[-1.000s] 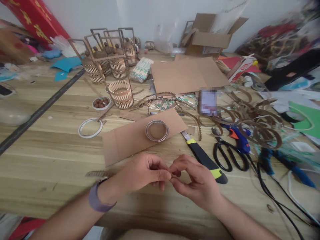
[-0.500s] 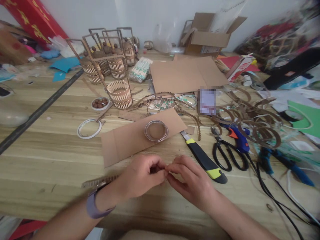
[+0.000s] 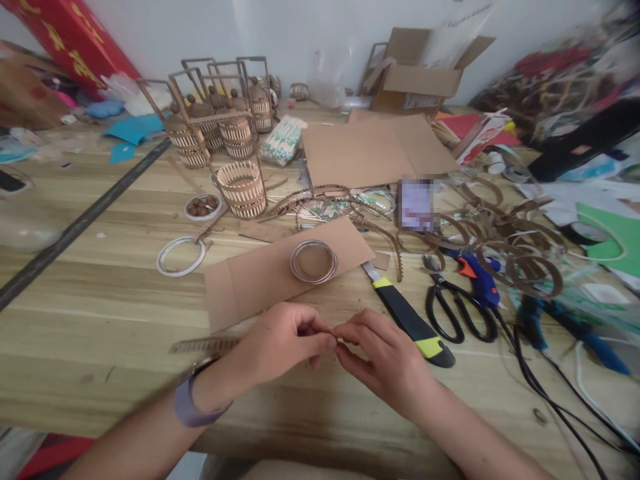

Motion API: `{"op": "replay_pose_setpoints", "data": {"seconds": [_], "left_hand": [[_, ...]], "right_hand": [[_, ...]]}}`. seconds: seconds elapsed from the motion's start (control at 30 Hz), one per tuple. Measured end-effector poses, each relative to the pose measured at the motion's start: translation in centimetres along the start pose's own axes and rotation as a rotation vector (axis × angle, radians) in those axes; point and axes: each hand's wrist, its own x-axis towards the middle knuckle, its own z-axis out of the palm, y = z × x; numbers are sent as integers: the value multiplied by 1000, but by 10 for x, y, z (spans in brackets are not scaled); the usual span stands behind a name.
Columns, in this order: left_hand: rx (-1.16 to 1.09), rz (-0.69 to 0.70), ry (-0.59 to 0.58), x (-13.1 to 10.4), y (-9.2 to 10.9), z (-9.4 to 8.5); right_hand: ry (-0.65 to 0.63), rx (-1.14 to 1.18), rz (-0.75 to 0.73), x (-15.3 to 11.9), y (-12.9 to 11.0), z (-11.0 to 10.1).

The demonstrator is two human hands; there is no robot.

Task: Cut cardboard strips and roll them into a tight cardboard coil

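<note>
My left hand (image 3: 285,343) and my right hand (image 3: 383,357) meet at the fingertips above the table's near side. Both are closed in a pinch; whatever lies between the fingers is too small or hidden to make out. Just beyond them a cardboard strip (image 3: 255,290) lies flat, with a round ring (image 3: 313,261) resting on it. A notched brown strip (image 3: 205,345) lies beside my left wrist, partly covered by the arm. To the right of the cardboard is a utility knife (image 3: 410,317) with a black and yellow handle.
Scissors (image 3: 457,310), a blue glue gun (image 3: 477,277) with cables and blue-handled pliers (image 3: 575,327) lie at the right. Brown strip loops (image 3: 520,233) are piled behind. Small slatted baskets (image 3: 241,190) with tall handles stand at the back left, near a bowl of brown beads (image 3: 203,207) and a white ring (image 3: 181,257).
My left hand has tilted and shifted slightly, with a fingertip now showing below the pinch. My right hand stays nearly in place. The view has shifted a little.
</note>
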Motion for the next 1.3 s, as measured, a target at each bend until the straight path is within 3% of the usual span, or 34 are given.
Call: {"op": "replay_pose_setpoints", "data": {"seconds": [0.1, 0.2, 0.33, 0.47, 0.57, 0.67, 0.87, 1.17, 1.3], "left_hand": [[3, 22, 40, -2, 2, 4], [-62, 41, 39, -3, 3, 5], [-231, 50, -54, 0, 2, 1], [-327, 36, -140, 2, -1, 0], [-227, 13, -89, 1, 1, 1], [-50, 0, 35, -1, 5, 5], [281, 36, 198, 0, 4, 16], [419, 133, 227, -4, 0, 19], [241, 148, 99, -4, 4, 10]], "right_hand": [[15, -86, -21, 0, -1, 1], [48, -16, 12, 0, -3, 2], [94, 200, 123, 1, -7, -1], [120, 254, 155, 3, -9, -1], [116, 158, 114, 2, -8, 2], [90, 20, 36, -1, -6, 6], [-61, -208, -27, -6, -8, 10], [-8, -296, -48, -3, -10, 12], [71, -189, -34, -2, -7, 9]]}}
